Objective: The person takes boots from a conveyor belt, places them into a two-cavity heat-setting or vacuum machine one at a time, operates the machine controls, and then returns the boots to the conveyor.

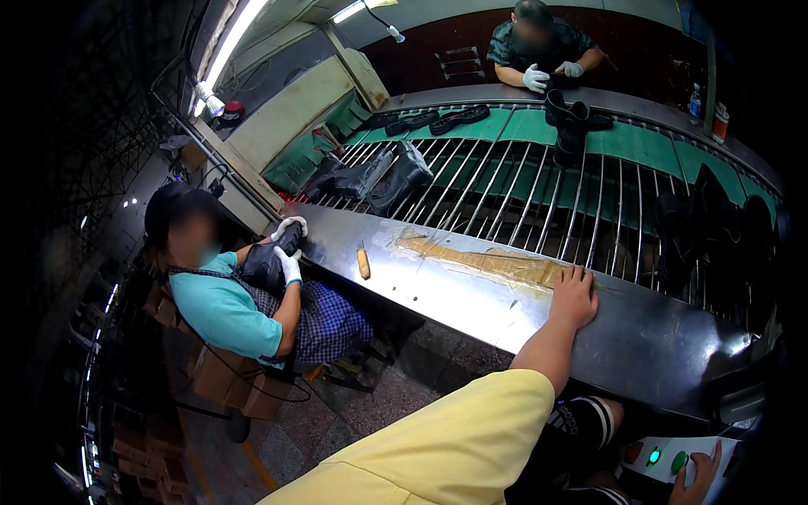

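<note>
My left hand (575, 297) lies on the steel ledge (471, 316), its fingers stretched toward the rod conveyor and holding nothing. Under its wrist side, brown tape (480, 259) covers part of the metal. Low on the right, my right hand (697, 481) is beside a white control box (665, 450) with a lit green button (654, 457), a second green button (679, 461) and a red one. Its fingers are apart and seem to rest on the box. A wooden-handled tool (363, 263) lies farther left on the ledge.
Boots (400, 181) lie on the conveyor rods (505, 185); more dark boots (699, 223) stand at right. Soles (459, 119) rest on the green belt. At left, a seated co-worker (231, 290) in gloves holds a boot; another co-worker (539, 50) works across the conveyor.
</note>
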`<action>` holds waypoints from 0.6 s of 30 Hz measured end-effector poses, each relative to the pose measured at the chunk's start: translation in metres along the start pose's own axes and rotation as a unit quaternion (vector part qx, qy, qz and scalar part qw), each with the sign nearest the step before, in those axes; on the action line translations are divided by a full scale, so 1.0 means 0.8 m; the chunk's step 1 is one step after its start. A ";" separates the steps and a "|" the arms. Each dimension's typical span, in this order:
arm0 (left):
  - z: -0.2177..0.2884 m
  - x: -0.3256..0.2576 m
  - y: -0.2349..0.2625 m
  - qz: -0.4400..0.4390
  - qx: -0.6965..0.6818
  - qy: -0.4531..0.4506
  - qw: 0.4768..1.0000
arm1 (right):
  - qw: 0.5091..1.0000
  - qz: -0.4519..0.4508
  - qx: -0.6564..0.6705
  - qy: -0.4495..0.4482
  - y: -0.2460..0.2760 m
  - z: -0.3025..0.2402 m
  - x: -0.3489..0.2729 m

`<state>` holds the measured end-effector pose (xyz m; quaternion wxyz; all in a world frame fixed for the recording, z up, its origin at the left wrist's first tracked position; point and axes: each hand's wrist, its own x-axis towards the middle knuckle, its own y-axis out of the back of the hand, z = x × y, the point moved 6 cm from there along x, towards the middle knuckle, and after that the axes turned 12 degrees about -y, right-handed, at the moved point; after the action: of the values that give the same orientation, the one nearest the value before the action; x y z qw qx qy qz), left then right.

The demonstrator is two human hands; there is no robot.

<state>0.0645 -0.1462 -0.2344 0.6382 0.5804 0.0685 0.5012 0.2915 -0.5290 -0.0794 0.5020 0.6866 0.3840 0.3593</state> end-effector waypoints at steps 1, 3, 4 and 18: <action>-0.002 -0.001 0.002 0.014 0.004 -0.003 1.000 | 1.000 -0.001 0.003 0.001 -0.001 0.000 0.000; -0.003 -0.001 0.001 0.007 0.008 -0.001 1.000 | 1.000 0.005 -0.002 0.001 0.002 -0.005 0.000; -0.003 -0.001 0.001 0.003 0.011 0.000 1.000 | 1.000 0.008 -0.005 0.002 0.002 -0.007 0.000; -0.009 0.000 0.003 0.002 0.012 -0.004 1.000 | 1.000 0.006 0.009 -0.006 -0.001 -0.010 0.000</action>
<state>0.0583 -0.1419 -0.2346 0.6305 0.5905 0.0709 0.4987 0.2846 -0.5256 -0.0786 0.4959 0.6955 0.3801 0.3549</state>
